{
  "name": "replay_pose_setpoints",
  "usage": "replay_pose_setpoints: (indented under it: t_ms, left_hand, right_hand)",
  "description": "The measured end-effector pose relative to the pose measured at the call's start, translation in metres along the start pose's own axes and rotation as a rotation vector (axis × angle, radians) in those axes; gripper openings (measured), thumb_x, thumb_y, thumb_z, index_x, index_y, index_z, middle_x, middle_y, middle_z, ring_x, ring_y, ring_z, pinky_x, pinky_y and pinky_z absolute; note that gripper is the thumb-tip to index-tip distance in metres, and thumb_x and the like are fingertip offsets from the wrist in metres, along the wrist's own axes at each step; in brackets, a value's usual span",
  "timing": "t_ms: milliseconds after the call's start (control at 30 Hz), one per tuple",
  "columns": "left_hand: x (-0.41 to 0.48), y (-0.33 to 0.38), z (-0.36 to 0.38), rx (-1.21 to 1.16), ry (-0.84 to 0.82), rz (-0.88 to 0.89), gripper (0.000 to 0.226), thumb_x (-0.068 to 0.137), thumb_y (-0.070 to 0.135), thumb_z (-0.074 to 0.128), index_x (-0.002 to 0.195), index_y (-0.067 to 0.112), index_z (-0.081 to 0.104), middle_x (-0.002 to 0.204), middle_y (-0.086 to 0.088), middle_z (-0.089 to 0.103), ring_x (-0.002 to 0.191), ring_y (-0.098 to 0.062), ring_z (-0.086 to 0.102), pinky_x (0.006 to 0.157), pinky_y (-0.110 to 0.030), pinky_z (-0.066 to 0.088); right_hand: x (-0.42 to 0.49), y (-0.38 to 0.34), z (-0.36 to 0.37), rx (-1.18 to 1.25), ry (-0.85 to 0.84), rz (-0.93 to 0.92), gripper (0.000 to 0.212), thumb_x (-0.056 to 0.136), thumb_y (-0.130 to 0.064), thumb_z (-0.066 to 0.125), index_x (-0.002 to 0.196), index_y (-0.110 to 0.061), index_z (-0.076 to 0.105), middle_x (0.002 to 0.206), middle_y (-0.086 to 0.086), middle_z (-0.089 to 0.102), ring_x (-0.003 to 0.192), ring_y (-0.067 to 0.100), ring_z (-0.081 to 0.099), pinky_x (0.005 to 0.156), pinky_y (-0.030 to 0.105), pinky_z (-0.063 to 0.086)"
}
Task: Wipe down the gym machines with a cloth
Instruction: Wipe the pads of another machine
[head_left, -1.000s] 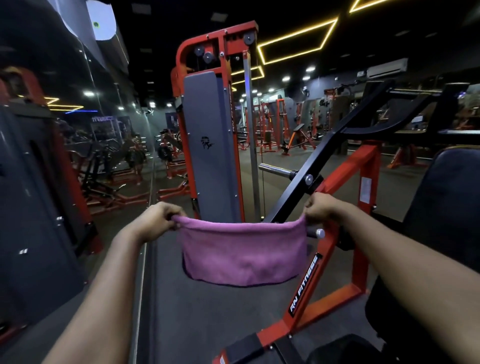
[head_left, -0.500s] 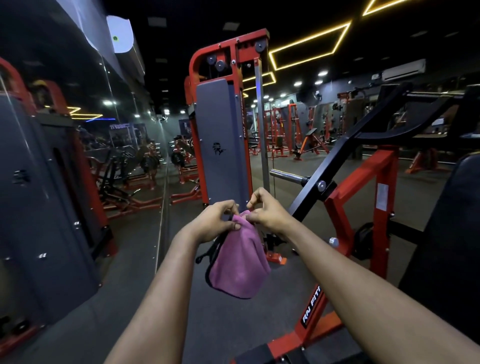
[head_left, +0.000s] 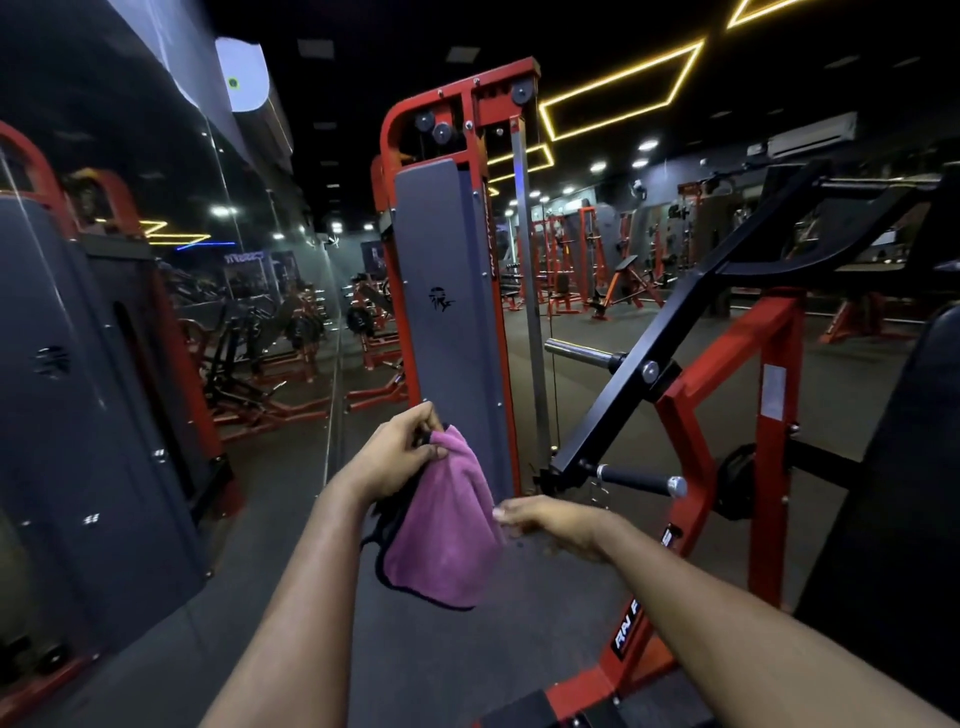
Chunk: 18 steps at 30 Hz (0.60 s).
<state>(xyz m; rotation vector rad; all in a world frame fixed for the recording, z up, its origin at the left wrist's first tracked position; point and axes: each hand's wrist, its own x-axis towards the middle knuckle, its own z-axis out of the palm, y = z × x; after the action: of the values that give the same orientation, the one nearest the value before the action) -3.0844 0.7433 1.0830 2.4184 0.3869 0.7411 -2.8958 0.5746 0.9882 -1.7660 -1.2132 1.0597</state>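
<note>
A folded purple cloth (head_left: 441, 525) hangs in front of me, pinched at its top corner by my left hand (head_left: 397, 454). My right hand (head_left: 545, 522) is lower, beside the cloth's right edge, fingers loosely extended toward it and holding nothing. Behind the cloth stands a tall red machine with a grey cover panel (head_left: 444, 322). To my right is a red-framed plate-loaded machine (head_left: 727, 395) with a black lever arm (head_left: 644, 358) and chrome pegs.
A mirrored wall (head_left: 156, 312) runs along the left, reflecting more machines. A black padded seat back (head_left: 904, 467) fills the right edge. Dark rubber floor (head_left: 291, 545) lies between the mirror and the machines. More red equipment stands far back.
The cloth was stretched wide between both hands, then folded together. My right hand has now let go of the top and dropped beside the cloth; my left hand alone holds it.
</note>
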Motion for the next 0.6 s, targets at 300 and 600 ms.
replay_pose_setpoints:
  t_ms: [300, 600]
  left_hand:
    - [-0.031, -0.029, -0.032, 0.012, -0.009, -0.130, 0.023, 0.079, 0.008, 0.076, 0.080, 0.022, 0.058, 0.076, 0.000, 0.061, 0.073, -0.015, 0.055, 0.068, -0.036, 0.049]
    - [-0.065, -0.056, -0.039, -0.203, -0.022, -0.300, 0.051, 0.074, -0.009, 0.082, 0.108, 0.024, 0.064, 0.079, -0.005, 0.052, 0.072, -0.017, 0.054, 0.067, -0.031, 0.055]
  right_hand:
    - [0.014, -0.033, 0.007, -0.452, -0.059, -0.118, 0.016, 0.088, -0.027, 0.079, 0.077, -0.023, 0.068, 0.071, -0.014, 0.066, 0.073, 0.004, 0.064, 0.066, 0.019, 0.051]
    - [0.012, -0.076, -0.030, -0.517, 0.003, -0.188, 0.016, 0.089, -0.027, 0.080, 0.077, -0.020, 0.072, 0.062, -0.014, 0.066, 0.058, -0.004, 0.059, 0.065, 0.020, 0.047]
